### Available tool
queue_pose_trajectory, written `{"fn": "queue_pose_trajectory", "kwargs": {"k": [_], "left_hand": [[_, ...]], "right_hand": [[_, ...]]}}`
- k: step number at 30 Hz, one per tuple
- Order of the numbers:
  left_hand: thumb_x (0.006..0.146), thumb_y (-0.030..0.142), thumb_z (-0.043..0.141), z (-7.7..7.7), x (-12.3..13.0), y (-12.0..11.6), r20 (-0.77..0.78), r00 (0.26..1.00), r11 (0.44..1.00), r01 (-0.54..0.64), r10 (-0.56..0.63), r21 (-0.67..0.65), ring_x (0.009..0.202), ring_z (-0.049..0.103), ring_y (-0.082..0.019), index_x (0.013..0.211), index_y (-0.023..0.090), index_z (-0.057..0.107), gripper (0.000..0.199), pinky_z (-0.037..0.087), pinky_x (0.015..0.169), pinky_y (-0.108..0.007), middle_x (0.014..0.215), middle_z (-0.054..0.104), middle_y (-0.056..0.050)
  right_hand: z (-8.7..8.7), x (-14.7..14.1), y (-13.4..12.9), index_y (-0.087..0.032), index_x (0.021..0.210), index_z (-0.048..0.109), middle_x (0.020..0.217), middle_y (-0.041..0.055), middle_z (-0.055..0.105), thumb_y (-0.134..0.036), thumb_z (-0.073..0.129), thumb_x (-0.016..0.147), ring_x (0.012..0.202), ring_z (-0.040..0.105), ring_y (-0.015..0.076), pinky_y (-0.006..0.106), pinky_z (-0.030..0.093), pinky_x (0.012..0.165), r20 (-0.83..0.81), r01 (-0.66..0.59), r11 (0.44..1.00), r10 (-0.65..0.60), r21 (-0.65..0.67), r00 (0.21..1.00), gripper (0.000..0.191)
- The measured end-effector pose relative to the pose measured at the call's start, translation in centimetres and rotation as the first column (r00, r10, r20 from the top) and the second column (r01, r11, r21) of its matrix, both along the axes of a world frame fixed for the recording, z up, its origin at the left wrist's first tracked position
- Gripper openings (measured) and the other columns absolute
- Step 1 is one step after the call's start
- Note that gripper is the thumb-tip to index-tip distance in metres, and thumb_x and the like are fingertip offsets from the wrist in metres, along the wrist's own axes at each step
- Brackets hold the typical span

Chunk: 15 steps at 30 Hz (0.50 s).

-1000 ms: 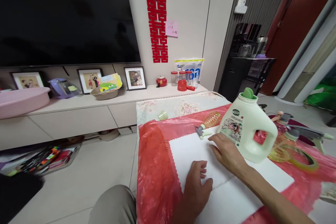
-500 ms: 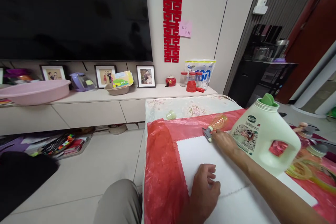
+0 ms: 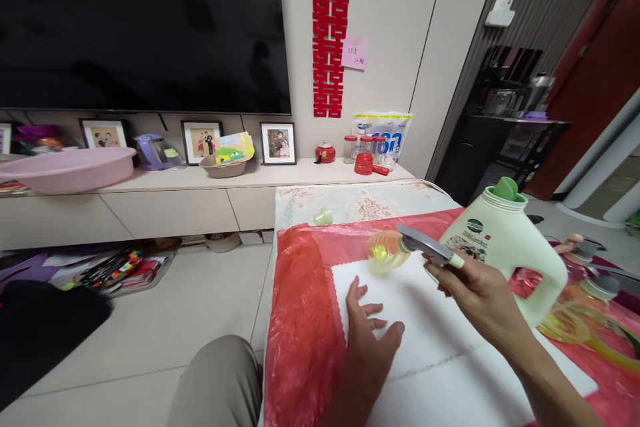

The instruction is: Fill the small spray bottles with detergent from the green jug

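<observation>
My right hand [image 3: 475, 290] grips a spray bottle [image 3: 431, 244] by the grey trigger head, near its pale green nozzle tip. The bottle's clear ribbed body, blurred by motion, points left above the table. My left hand [image 3: 367, 340] is over the white scallop-edged sheet [image 3: 425, 310], fingers spread and holding nothing. Whether it touches the sheet I cannot tell. Beside my right hand stands a large pale green jug [image 3: 520, 247] with a handle and a green piece in its mouth.
Red plastic film [image 3: 305, 320] covers much of the table, with a flowered cloth [image 3: 345, 203] behind. A small pale green cup [image 3: 323, 216] lies there. More bottles and yellow tubing [image 3: 565, 323] are at right. A TV cabinet [image 3: 170, 213] lines the wall.
The spray bottle has come up off the table in my right hand and swung round, its body now pointing left. My left hand has moved slightly left and its fingers have spread.
</observation>
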State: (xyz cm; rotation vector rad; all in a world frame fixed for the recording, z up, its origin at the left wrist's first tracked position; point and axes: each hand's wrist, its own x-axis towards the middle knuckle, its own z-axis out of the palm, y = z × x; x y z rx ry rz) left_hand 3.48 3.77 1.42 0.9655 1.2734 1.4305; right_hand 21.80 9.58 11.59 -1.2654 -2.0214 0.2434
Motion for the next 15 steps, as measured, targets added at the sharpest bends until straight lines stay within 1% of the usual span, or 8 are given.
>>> {"fn": "queue_pose_trajectory", "kwargs": {"k": [1, 3, 5, 7, 10, 13, 15], "left_hand": [[0.07, 0.028, 0.074, 0.1, -0.1, 0.0, 0.006, 0.999, 0.999, -0.036, 0.036, 0.01, 0.119, 0.059, -0.029, 0.15, 0.025, 0.022, 0.095, 0.055, 0.092, -0.042, 0.156, 0.034, -0.021], [0.067, 0.03, 0.077, 0.2, -0.3, -0.1, 0.006, 0.998, 0.998, -0.056, 0.055, 0.025, 0.129, 0.055, -0.032, 0.152, 0.027, 0.017, 0.105, 0.054, 0.097, -0.044, 0.159, 0.03, -0.02], [0.065, 0.032, 0.08, 0.3, -0.5, -0.1, -0.005, 1.0, 0.998, -0.024, 0.025, 0.054, 0.136, 0.049, -0.035, 0.154, 0.025, 0.017, 0.109, 0.051, 0.104, -0.046, 0.157, 0.033, -0.02], [0.062, 0.034, 0.083, 0.2, -0.6, -0.2, -0.04, 0.999, 0.995, 0.008, -0.004, 0.104, 0.141, 0.044, -0.037, 0.153, 0.023, 0.022, 0.11, 0.045, 0.112, -0.048, 0.155, 0.036, -0.018], [0.058, 0.032, 0.085, -0.1, -0.5, -0.1, -0.134, 0.99, 0.988, -0.016, 0.037, 0.153, 0.141, 0.042, -0.036, 0.149, 0.021, 0.033, 0.105, 0.039, 0.118, -0.049, 0.15, 0.042, -0.015], [0.056, 0.028, 0.083, -0.4, -0.4, 0.0, -0.202, 0.975, 0.984, -0.058, 0.093, 0.169, 0.133, 0.05, -0.034, 0.144, 0.02, 0.04, 0.098, 0.041, 0.115, -0.049, 0.143, 0.049, -0.015], [0.056, 0.026, 0.082, -0.4, -0.4, 0.1, -0.2, 0.976, 0.985, -0.047, 0.08, 0.164, 0.127, 0.055, -0.033, 0.142, 0.021, 0.042, 0.095, 0.044, 0.111, -0.048, 0.139, 0.053, -0.014]], "right_hand": [[0.0, 0.4, -0.5, -0.009, 0.1, 0.066, 0.078, 0.0074, 0.053, -0.07, 0.046, 0.1, 0.064, 0.049, 0.0055, 0.014, 0.042, 0.058, -0.074, -0.018, 0.999, 0.015, -0.048, 0.997, 0.064], [-0.2, 1.1, -1.1, -0.007, 0.104, 0.066, 0.081, 0.0084, 0.054, -0.072, 0.058, 0.092, 0.062, 0.046, 0.0052, 0.014, 0.041, 0.053, -0.254, -0.08, 0.977, 0.028, -0.198, 0.967, 0.067], [-0.6, 1.8, -1.2, -0.005, 0.103, 0.063, 0.086, 0.0106, 0.055, -0.073, 0.069, 0.083, 0.061, 0.043, 0.0039, 0.013, 0.038, 0.051, -0.412, -0.173, 0.917, 0.01, -0.36, 0.911, 0.071], [-1.0, 2.2, -0.9, -0.003, 0.099, 0.06, 0.09, 0.0125, 0.055, -0.073, 0.074, 0.078, 0.061, 0.041, 0.0028, 0.013, 0.036, 0.051, -0.482, -0.246, 0.852, -0.008, -0.461, 0.876, 0.074], [-1.1, 2.2, -0.5, -0.003, 0.1, 0.058, 0.09, 0.0127, 0.054, -0.073, 0.078, 0.072, 0.06, 0.039, 0.0022, 0.012, 0.032, 0.049, -0.532, -0.319, 0.792, -0.009, -0.521, 0.847, 0.078], [-0.9, 1.8, -0.5, -0.003, 0.102, 0.057, 0.088, 0.0116, 0.054, -0.072, 0.08, 0.068, 0.057, 0.034, 0.0004, 0.011, 0.027, 0.048, -0.572, -0.376, 0.752, -0.003, -0.542, 0.82, 0.08], [-0.6, 1.5, -0.6, -0.003, 0.096, 0.057, 0.087, 0.0113, 0.053, -0.069, 0.081, 0.07, 0.058, 0.034, 0.0001, 0.01, 0.027, 0.048, -0.59, -0.399, 0.742, 0.007, -0.538, 0.807, 0.075]]}}
